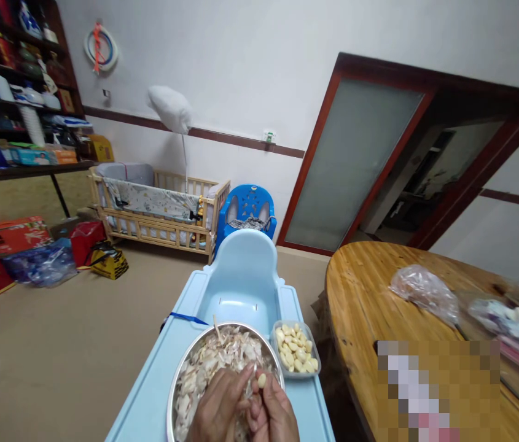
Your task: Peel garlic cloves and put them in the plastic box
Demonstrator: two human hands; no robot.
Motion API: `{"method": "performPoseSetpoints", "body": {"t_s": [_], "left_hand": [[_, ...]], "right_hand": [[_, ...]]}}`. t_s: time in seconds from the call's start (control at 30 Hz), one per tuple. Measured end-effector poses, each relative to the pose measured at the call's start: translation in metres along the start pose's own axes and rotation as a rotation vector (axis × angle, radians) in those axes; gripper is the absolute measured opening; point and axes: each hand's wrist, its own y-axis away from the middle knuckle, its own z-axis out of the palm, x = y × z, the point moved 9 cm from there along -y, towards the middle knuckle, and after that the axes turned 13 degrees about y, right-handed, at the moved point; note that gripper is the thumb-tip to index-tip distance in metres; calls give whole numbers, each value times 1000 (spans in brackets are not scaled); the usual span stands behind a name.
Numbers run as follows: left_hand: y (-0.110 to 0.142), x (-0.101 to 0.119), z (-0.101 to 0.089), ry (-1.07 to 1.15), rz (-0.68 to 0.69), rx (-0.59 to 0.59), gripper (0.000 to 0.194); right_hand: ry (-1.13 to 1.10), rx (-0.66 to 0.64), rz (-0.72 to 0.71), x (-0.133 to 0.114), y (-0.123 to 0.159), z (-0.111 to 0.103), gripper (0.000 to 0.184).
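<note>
Hands meet low in the head view, over a steel bowl (180, 368) heaped with papery garlic skins (222, 356). The right hand (275, 414) pinches a single peeled garlic clove (261, 380) between fingertips, just above the bowl's right rim; the left hand (217, 411) curls beside it, fingers bent down into the skins, though whether it grips anything there cannot be told. The bowl rests on the pale blue tray (153, 393) of a child's high chair (241, 270).

Just to the right of the bowl, touching or nearly touching its rim, sits a small clear plastic tub (315, 359) holding a pile of peeled cloves (295, 353).

The clove looks small, light and firm, with a smooth, likely slick surface once stripped; a fingertip pinch across its thicker middle seems the surest hold, since its tapered ends would probably slip. The loose skins look feather-light, brittle and prone to scatter.

At right, a round wooden tabletop (360, 294) carries a crumpled plastic bag (425, 291) and blurred packets further along. Behind, well apart, stand a wooden cot (158, 215), a blue plastic chair (247, 205) and cluttered shelves (15, 92).
</note>
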Motion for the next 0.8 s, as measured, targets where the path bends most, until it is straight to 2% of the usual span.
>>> {"method": "performPoseSetpoints", "body": {"t_s": [0.1, 0.17, 0.23, 0.37, 0.47, 0.6, 0.8], "left_hand": [[2, 1, 2, -78, 32, -35, 48], [3, 4, -1, -134, 70, -13, 44], [5, 5, -6, -184, 84, 33, 41], [13, 1, -13, -223, 81, 75, 39], [20, -2, -21, -230, 82, 115, 39], [26, -8, -30, -234, 66, 156, 36], [29, -9, -46, -228, 26, 138, 34]], "right_hand": [[64, 1, -37, -4, 1, -6, 42], [140, 17, -135, -17, 2, -14, 40], [242, 80, -299, -42, 6, -27, 36], [515, 323, -556, -101, 14, -57, 30], [724, 450, -641, -132, 10, -67, 30], [829, 400, -599, -138, -7, -67, 32], [744, 321, -584, -125, -6, -63, 30]]}}
